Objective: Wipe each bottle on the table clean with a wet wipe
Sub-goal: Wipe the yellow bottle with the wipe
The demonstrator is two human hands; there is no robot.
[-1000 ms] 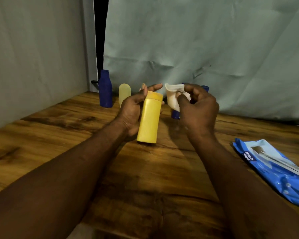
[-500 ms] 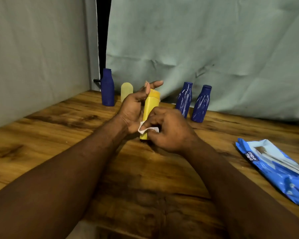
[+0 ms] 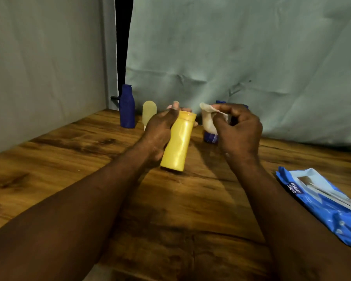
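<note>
My left hand (image 3: 160,130) grips a yellow bottle (image 3: 178,141) that leans right with its base on the wooden table (image 3: 69,159). To its right, level with the bottle's cap, my right hand (image 3: 239,130) pinches a white wet wipe (image 3: 208,118) clear of the bottle. A dark blue bottle (image 3: 127,107) and a pale yellow bottle (image 3: 149,112) stand at the back left. Behind my right hand only parts of further blue bottles (image 3: 210,137) show.
A blue wet-wipe pack (image 3: 322,201) lies at the table's right edge with its flap open. A grey-green cloth backdrop (image 3: 251,57) hangs behind the table and a grey wall (image 3: 45,67) closes the left side.
My right hand has lifted the wipe from the foot of the yellow bottle up to cap height, to the right of it. The two blue bottles behind are now mostly covered by that hand.
</note>
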